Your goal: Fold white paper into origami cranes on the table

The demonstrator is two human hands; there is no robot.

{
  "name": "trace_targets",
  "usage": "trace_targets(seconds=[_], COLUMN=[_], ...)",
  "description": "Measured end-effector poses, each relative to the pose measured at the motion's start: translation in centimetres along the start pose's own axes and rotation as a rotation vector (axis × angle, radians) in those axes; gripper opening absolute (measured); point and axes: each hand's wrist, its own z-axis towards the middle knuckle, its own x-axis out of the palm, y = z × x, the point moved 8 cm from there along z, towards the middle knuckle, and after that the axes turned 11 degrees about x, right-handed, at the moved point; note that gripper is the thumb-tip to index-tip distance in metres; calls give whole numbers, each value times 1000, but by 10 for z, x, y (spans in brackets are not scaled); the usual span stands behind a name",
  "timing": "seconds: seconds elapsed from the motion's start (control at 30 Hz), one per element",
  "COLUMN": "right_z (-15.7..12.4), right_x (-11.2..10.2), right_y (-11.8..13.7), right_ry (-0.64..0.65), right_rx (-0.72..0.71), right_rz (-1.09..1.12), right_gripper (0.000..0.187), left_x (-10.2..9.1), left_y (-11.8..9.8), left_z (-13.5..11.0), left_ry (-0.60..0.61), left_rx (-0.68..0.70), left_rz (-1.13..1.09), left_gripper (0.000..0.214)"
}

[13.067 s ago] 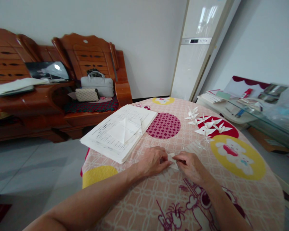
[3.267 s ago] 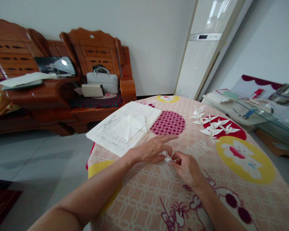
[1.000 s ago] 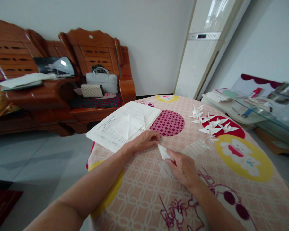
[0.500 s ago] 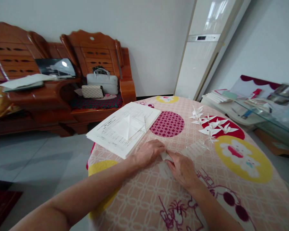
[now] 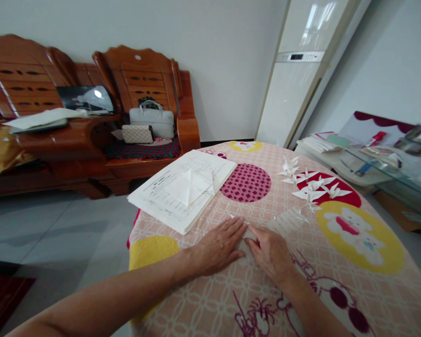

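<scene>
My left hand [image 5: 220, 245] lies flat on the table with its fingers stretched out. My right hand [image 5: 271, 253] rests flat beside it, fingertips meeting the left ones. Between and under the fingers lies a small folded white paper piece [image 5: 250, 233], mostly hidden; both hands press on it. The table [image 5: 337, 290] wears a pink patterned cloth. Several finished white paper cranes [image 5: 310, 186] sit at the far right of the table. A stack of printed sheets [image 5: 182, 188] with a folded white paper on top lies at the far left.
A wooden bench [image 5: 91, 126] with a white handbag [image 5: 152, 120] and a quilted purse stands behind the table. A tall white air-conditioning unit [image 5: 294, 79] stands in the corner. A glass table [image 5: 372, 159] with papers is at the right. Grey tiled floor at the left.
One second ago my right hand held the folded paper up while the left touched the sheet stack. Both hands have since come down flat over the paper on the cloth.
</scene>
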Motion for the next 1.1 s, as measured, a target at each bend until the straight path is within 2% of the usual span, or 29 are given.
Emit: trace_targets(seconds=[0.13, 0.47, 0.6, 0.67, 0.9, 1.1], right_z=[-1, -1, -1, 0, 1, 3], right_x=[0, -2, -1, -1, 0, 3], right_y=[-2, -3, 1, 2, 5, 9], right_ry=[-3, -19, -11, 1, 49, 47], right_rx=[21, 17, -32, -37, -20, -1], right_rz=[-59, -71, -2, 8, -8, -105], right_gripper=[17, 15, 35, 39, 35, 34], left_x=[0, 3, 2, 2, 4, 1], left_y=[1, 3, 2, 1, 2, 5], left_z=[-1, 0, -1, -1, 0, 1], left_ry=[-26, 1, -9, -12, 9, 23], left_rx=[-4, -35, -35, -32, -45, -49], left_rz=[-20, 5, -1, 8, 8, -31], left_gripper=[63, 62, 63, 64, 64, 67])
